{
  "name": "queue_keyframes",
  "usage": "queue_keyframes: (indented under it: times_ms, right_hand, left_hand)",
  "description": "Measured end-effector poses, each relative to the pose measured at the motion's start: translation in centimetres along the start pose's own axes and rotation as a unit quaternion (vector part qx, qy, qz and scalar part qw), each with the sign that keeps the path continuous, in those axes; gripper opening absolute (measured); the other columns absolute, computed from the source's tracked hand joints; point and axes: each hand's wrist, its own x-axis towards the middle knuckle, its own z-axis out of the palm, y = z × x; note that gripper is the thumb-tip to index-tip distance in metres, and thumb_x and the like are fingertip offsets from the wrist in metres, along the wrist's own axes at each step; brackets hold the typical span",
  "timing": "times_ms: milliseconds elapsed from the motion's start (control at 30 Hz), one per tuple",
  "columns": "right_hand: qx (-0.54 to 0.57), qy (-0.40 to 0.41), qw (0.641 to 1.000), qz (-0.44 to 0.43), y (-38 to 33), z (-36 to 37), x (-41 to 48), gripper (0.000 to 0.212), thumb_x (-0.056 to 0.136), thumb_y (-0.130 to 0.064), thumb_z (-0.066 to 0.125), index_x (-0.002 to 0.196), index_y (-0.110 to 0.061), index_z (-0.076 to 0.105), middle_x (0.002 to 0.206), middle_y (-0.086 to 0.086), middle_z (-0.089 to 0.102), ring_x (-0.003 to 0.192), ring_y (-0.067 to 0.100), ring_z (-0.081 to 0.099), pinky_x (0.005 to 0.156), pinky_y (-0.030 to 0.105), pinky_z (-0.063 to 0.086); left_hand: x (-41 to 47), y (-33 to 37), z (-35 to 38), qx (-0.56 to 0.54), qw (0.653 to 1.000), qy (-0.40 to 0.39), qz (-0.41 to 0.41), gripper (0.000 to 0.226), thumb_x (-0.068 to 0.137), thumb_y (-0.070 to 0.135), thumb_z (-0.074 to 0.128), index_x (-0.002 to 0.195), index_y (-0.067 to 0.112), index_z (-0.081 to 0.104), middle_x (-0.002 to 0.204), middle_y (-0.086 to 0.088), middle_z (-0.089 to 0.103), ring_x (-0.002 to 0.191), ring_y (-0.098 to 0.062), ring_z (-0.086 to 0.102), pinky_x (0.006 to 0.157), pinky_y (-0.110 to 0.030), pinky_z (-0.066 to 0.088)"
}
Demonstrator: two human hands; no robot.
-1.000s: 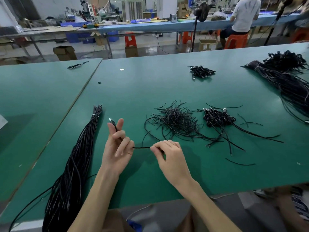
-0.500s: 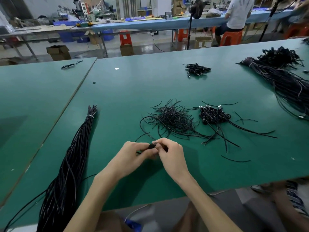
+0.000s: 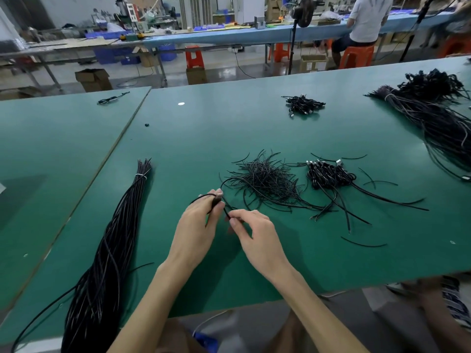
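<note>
My left hand [image 3: 200, 225] grips a folded black cable [image 3: 213, 203] whose loop sticks out past the fingertips. My right hand [image 3: 254, 231] pinches a thin black tie strand [image 3: 226, 212] right beside the cable, close to my left fingers. Both hands hover low over the green table [image 3: 204, 138], near its front edge. Beyond them lies a loose heap of short black tie strands [image 3: 265, 182]. To its right sits a pile of coiled cables with metal plugs [image 3: 328, 174].
A long tied bundle of black cables [image 3: 112, 250] runs along the left of the table. A big cable mass [image 3: 438, 115] fills the far right, and a small coiled pile [image 3: 303, 104] sits at the back. A person [image 3: 367, 19] sits at a far bench.
My left hand, first raised with the cable plug at its fingertips, came together with the right. The two hands now sit slightly apart, with the tie strand drawn between them.
</note>
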Motion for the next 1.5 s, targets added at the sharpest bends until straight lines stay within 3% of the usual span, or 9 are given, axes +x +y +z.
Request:
queue_keyframes:
  times_ms: [133,267,400,667,800,967,1133,1300,1500]
  right_hand:
    - [0.069,-0.047,0.996,0.013,0.3,-0.2,-0.1,0.021,0.104,-0.018,0.059,0.121,-0.018,0.071,0.097,-0.013,0.071,0.099,0.005,0.065,0.093,0.02,0.049]
    - [0.074,-0.076,0.994,0.011,0.5,0.2,-0.2,0.021,0.103,-0.018,0.059,0.121,-0.018,0.07,0.101,-0.001,0.073,0.094,0.01,0.067,0.091,0.027,0.053]
    - [0.075,-0.092,0.993,0.016,0.5,0.2,-0.2,0.02,0.103,-0.024,0.06,0.119,-0.022,0.071,0.104,-0.003,0.073,0.096,0.01,0.066,0.091,0.029,0.052]
    - [-0.05,-0.083,0.994,-0.047,0.6,0.5,0.0,0.014,0.101,-0.029,0.062,0.108,-0.019,0.07,0.101,-0.015,0.065,0.102,0.003,0.053,0.106,0.028,0.04]
    - [-0.112,-0.078,0.988,-0.072,0.8,0.8,-0.1,0.012,0.104,-0.026,0.058,0.109,-0.018,0.066,0.113,-0.01,0.064,0.12,0.005,0.048,0.124,0.034,0.02]
    - [-0.151,-0.076,0.981,-0.1,0.4,0.7,-0.2,0.017,0.104,-0.022,0.057,0.117,-0.013,0.063,0.129,-0.003,0.061,0.139,0.012,0.042,0.129,0.035,0.009]
    - [-0.19,-0.073,0.972,-0.119,-0.1,0.8,-0.4,0.021,0.1,-0.014,0.053,0.116,-0.004,0.062,0.131,0.005,0.06,0.145,0.018,0.04,0.129,0.036,0.009]
    - [-0.175,0.006,0.976,-0.132,-0.3,0.4,-0.4,0.01,0.1,-0.012,0.057,0.105,-0.009,0.065,0.1,0.001,0.063,0.107,0.018,0.057,0.125,0.039,0.026]
    - [-0.145,0.012,0.979,-0.145,-0.9,0.2,-1.1,0.024,0.105,-0.013,0.055,0.124,-0.005,0.067,0.108,0.004,0.071,0.102,0.019,0.063,0.1,0.033,0.047]
  left_hand:
    - [-0.3,1.0,1.6,-0.19,0.976,-0.01,-0.105,0.026,0.109,0.028,0.047,0.119,0.02,0.068,0.116,0.013,0.074,0.109,0.004,0.067,0.093,-0.02,0.052]
    - [0.1,2.0,1.4,-0.496,0.841,-0.044,-0.212,0.04,0.112,0.03,0.04,0.128,0.003,0.063,0.127,-0.007,0.072,0.118,-0.023,0.069,0.084,-0.032,0.059]
    - [0.5,2.0,0.7,-0.597,0.759,-0.016,-0.258,0.04,0.108,0.031,0.047,0.119,-0.002,0.067,0.108,-0.01,0.077,0.095,-0.024,0.075,0.076,-0.03,0.06]
    - [0.7,0.6,-1.6,-0.59,0.78,-0.007,-0.21,0.04,0.103,0.038,0.054,0.089,0.007,0.076,0.062,0.005,0.044,0.046,-0.007,0.034,0.06,-0.024,0.05]
    - [0.2,0.3,-3.3,-0.482,0.861,-0.055,-0.155,0.042,0.103,0.042,0.052,0.079,0.013,0.07,0.057,0.006,0.033,0.049,-0.011,0.023,0.053,-0.024,0.026]
    - [-1.5,0.5,-3.7,-0.182,0.971,-0.155,-0.022,0.034,0.102,0.033,0.049,0.073,0.019,0.061,0.058,0.01,0.045,0.054,-0.011,0.037,0.053,-0.027,0.034]
    - [-2.2,0.6,-2.5,0.206,0.962,-0.16,0.08,0.028,0.105,0.021,0.053,0.078,0.02,0.042,0.074,0.0,0.061,0.065,-0.023,0.046,0.062,-0.037,0.042]
    - [-3.1,0.5,-1.7,0.237,0.964,-0.024,0.121,0.017,0.09,0.001,0.07,0.08,0.011,0.061,0.077,0.001,0.069,0.072,-0.025,0.064,0.064,-0.033,0.051]
    - [-2.3,1.0,-0.5,0.024,0.999,0.046,0.003,0.024,0.105,0.026,0.053,0.106,0.013,0.073,0.104,0.011,0.076,0.099,-0.006,0.071,0.088,-0.03,0.057]
